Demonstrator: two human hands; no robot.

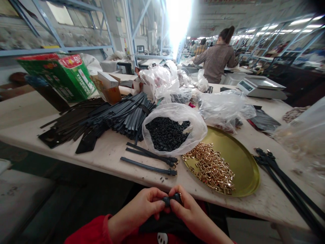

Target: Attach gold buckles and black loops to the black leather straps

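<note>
My left hand point(142, 206) and my right hand point(189, 211) meet just below the table's near edge, fingers pinched together on a black strap with a gold buckle point(172, 199). Straight ahead on the table point(106, 152) stands an open plastic bag of small black loops point(167, 134). A round gold tray point(238, 162) to its right holds a heap of gold buckles point(210, 167). Three finished black straps point(149, 161) lie in front of the bag.
A big pile of black straps point(101, 118) covers the table's left. More straps point(281, 176) lie at the right. A green carton point(63, 76), plastic bags point(223, 108) and a scale point(261, 86) stand further back. Another person point(217, 57) works at the far end.
</note>
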